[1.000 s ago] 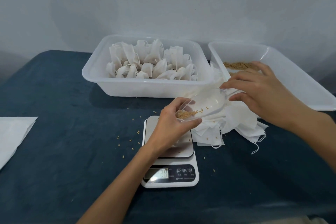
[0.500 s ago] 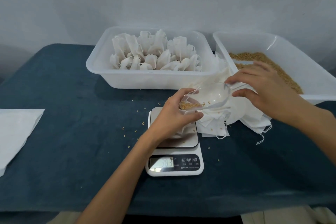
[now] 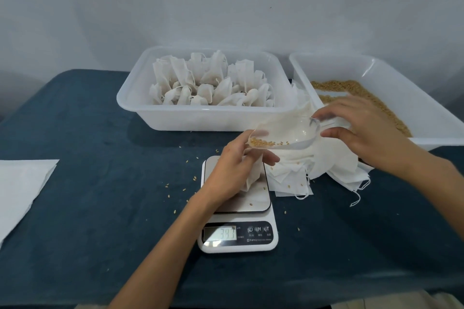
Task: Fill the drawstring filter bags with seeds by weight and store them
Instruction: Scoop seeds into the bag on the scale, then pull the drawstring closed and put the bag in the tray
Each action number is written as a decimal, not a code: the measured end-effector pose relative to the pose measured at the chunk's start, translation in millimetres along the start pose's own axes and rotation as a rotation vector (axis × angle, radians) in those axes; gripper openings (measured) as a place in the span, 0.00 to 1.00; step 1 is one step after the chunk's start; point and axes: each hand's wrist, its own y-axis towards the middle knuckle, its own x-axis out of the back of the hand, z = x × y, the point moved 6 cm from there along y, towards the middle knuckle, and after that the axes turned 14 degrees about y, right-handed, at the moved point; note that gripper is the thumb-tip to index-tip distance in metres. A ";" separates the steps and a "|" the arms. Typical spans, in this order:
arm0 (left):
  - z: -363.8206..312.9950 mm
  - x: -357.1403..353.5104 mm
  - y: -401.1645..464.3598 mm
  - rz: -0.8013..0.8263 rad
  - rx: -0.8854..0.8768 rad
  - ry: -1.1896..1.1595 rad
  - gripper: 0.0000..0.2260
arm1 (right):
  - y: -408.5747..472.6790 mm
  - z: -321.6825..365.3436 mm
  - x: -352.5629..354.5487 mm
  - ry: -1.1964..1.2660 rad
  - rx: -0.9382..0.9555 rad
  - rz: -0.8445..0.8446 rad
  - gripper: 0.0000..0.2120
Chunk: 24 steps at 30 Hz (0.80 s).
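My left hand (image 3: 232, 170) grips a white filter bag (image 3: 252, 177) that stands on the steel plate of the kitchen scale (image 3: 238, 223). My right hand (image 3: 361, 133) holds the handle of a clear plastic scoop (image 3: 288, 137), tipped down to the left over the bag's mouth. A small heap of tan seeds (image 3: 263, 143) lies at the scoop's lip. The scale's display is lit. A white tub (image 3: 160, 118) behind holds several filled bags (image 3: 211, 83). At the right, a second tub (image 3: 426, 108) holds loose seeds (image 3: 351, 88).
A pile of flat unfilled bags (image 3: 301, 178) lies right of the scale, strings trailing. Stray seeds dot the dark blue tablecloth (image 3: 100, 183) left of the scale. White paper (image 3: 20, 188) lies at the left edge. A grey wall stands behind the tubs.
The seeds have slid to the scoop's lip as my right hand tips it further over the bag. The scale's reading has changed. The head camera has tilted, shifting the scene in view.
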 end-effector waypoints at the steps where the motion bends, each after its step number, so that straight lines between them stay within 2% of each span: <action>1: -1.6 1.1 0.7 -0.009 0.005 -0.026 0.12 | -0.2 -1.1 3.9 0.031 -0.009 -0.018 0.13; 7: -17.4 13.3 11.9 -0.074 -0.002 -0.154 0.11 | -3.5 -32.3 26.3 0.218 -0.202 -0.165 0.14; 10: -29.7 25.5 27.4 -0.105 -0.008 -0.142 0.12 | -6.9 -70.3 38.8 0.316 -0.356 -0.314 0.13; 14: -45.1 56.5 65.1 -0.227 -0.049 -0.060 0.12 | -9.2 -132.7 51.6 0.210 -0.553 -0.445 0.16; 17: -50.9 79.7 105.5 -0.296 -0.023 -0.082 0.12 | -10.7 -174.2 54.0 0.092 -0.655 -0.445 0.18; 19: -48.8 88.4 131.4 -0.328 0.019 -0.086 0.12 | -10.4 -194.3 50.9 0.033 -0.732 -0.410 0.16; 24: -29.9 68.3 173.6 -0.302 0.145 -0.130 0.13 | 0.1 -216.2 34.7 -0.019 -0.883 -0.271 0.12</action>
